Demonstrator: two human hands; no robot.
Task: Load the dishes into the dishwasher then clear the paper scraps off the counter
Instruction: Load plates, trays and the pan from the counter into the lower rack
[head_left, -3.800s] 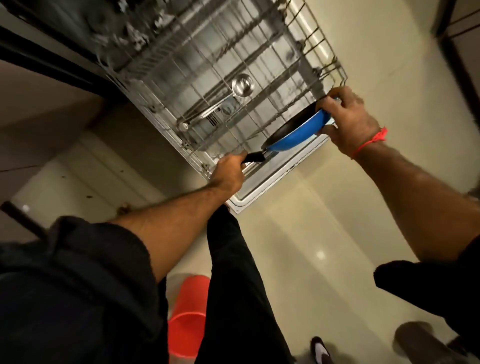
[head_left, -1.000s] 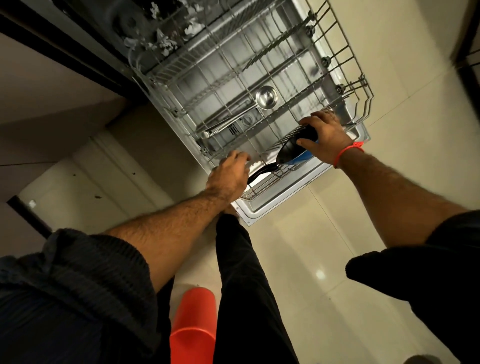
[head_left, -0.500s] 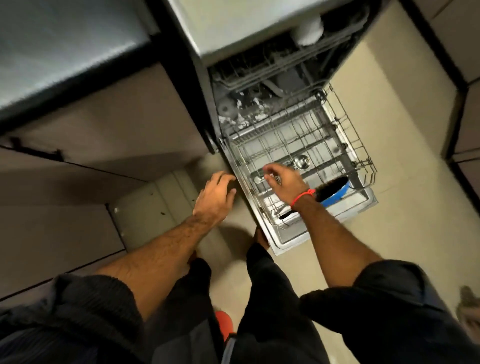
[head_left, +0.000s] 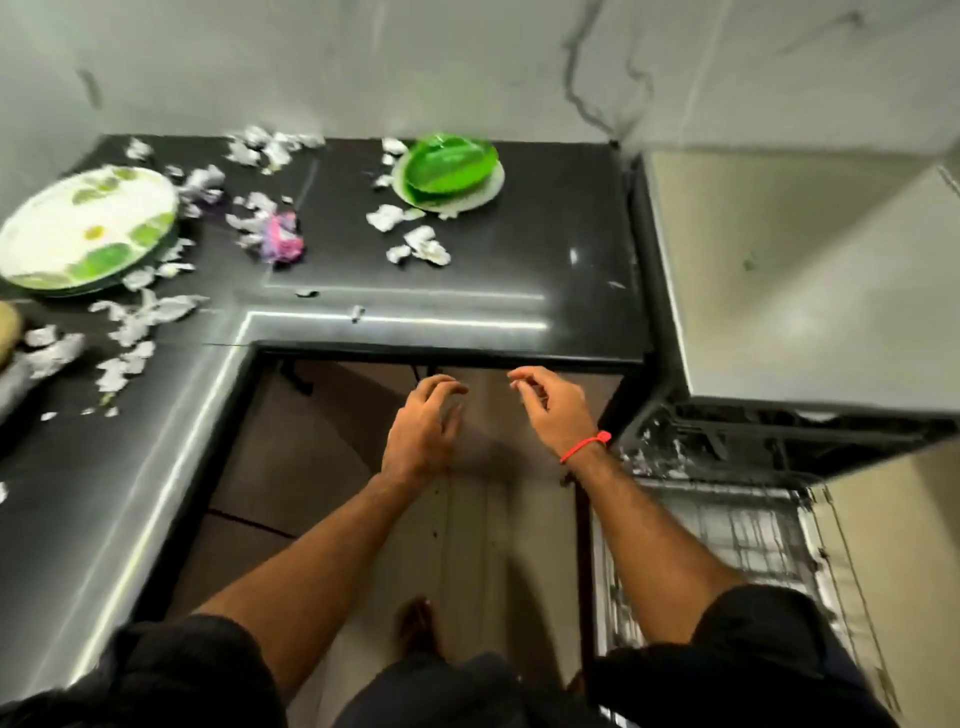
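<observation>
Both hands hang empty with fingers loosely curled below the front edge of the black worktop (head_left: 519, 249): the left hand (head_left: 423, 426) and the right hand (head_left: 553, 410), the latter wearing a red wrist thread, hold nothing. Ahead of and above the right hand, a green bowl (head_left: 449, 163) sits upright on a pale plate (head_left: 493, 192); far off the left hand lies a large leaf-patterned plate (head_left: 88, 228), flat, with no long axis. Paper scraps (head_left: 415, 244) lie around both. The dishwasher rack (head_left: 748, 540) stands pulled out beside the right forearm. Lifting bowl and plate together, kept level, looks the soundest next pickup.
</observation>
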